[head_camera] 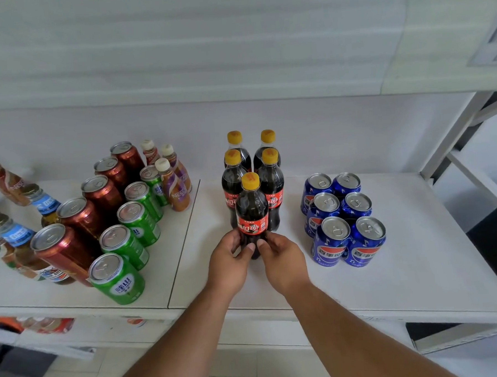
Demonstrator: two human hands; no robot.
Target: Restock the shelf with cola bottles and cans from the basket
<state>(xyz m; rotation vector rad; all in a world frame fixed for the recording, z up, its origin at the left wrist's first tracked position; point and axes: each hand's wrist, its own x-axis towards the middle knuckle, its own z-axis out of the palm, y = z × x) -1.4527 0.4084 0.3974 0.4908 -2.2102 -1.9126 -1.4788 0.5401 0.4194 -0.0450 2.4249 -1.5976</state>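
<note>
Shelf (pixel 403 252) fills the middle of the frame, white, with a seam running down left of centre. Your arms come up from the bottom edge, and your two hands meet at centre frame around the base of the front bottle (pixel 252 217). Your left hand (pixel 227 264) grips its lower left side, your right hand (pixel 282 258) its lower right, thumbs pressed on the front just under the red label. That bottle stands upright on the shelf, yellow cap up, just in front of four more cola bottles (pixel 271 181) set in two pairs behind it.

Right of centre you have six blue cans (pixel 343 226) in three rows of two, touching one another and apart from the bottles. Left of the seam run a line of red cans (pixel 83 223) and a line of green cans (pixel 129 243), both leading toward the back wall. Small coffee bottles (pixel 173 183) stand behind the green line, and more small bottles (pixel 16 238) crowd the left edge.
</note>
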